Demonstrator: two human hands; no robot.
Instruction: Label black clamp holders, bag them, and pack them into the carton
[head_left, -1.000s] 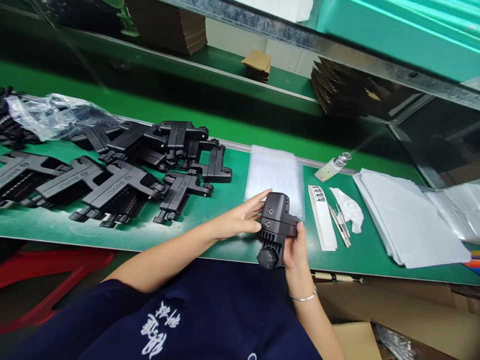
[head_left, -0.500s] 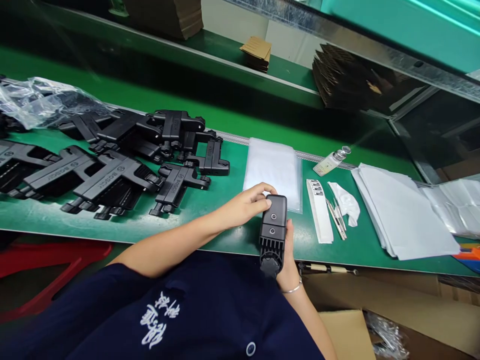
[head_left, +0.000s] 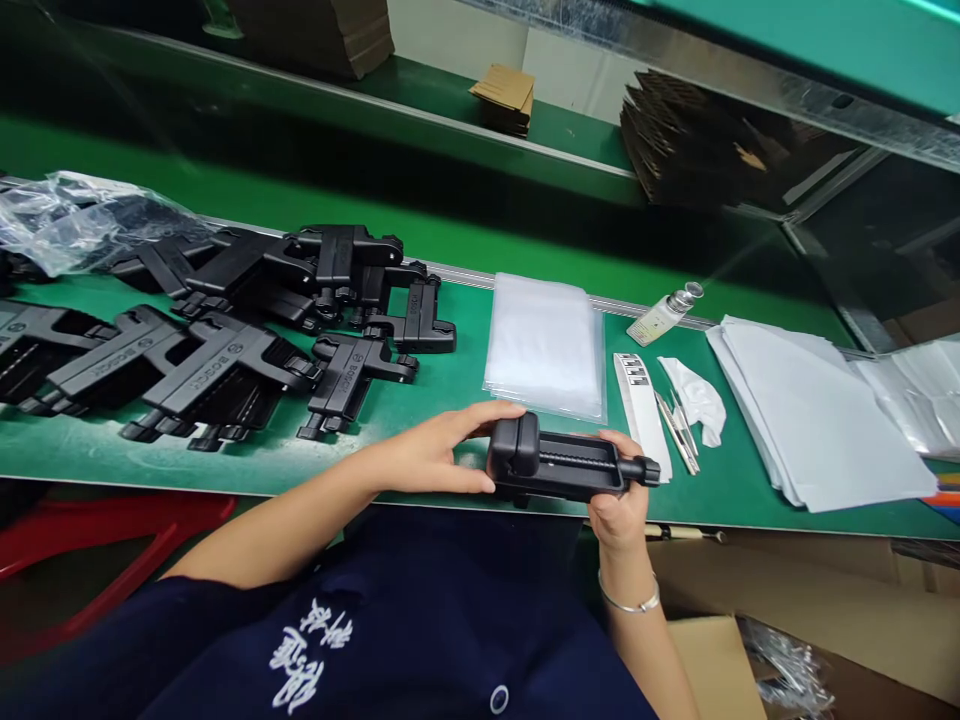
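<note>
A black plastic clamp point(head_left: 562, 486), with a ribbed or threaded rod in its open channel and a knob at its right end, lies level in front of my body. My left hand point(head_left: 439, 455) holds its blocky left end between thumb and fingers. Around the right end, near the knob, my right hand point(head_left: 621, 512) is wrapped, its fingers partly behind the clamp. Several similar black clamps point(head_left: 341, 375), some marked BOSCH, are heaped on the green bench to the left. Just beyond my hands lies a stack of clear plastic bags point(head_left: 544, 340).
Right of the bags are a label strip point(head_left: 645, 430), tweezers point(head_left: 677, 432), a white cloth-like piece point(head_left: 694, 390) and a small bottle point(head_left: 664, 315). White sheets point(head_left: 817, 410) lie farther right. Clear plastic point(head_left: 97, 220) covers the far-left clamps. An open carton point(head_left: 712, 665) stands below the bench edge.
The clamp has turned from upright, end toward me, to lengthwise across, showing its open channel. My right hand has moved right with its end; my left hand has shifted slightly left and down.
</note>
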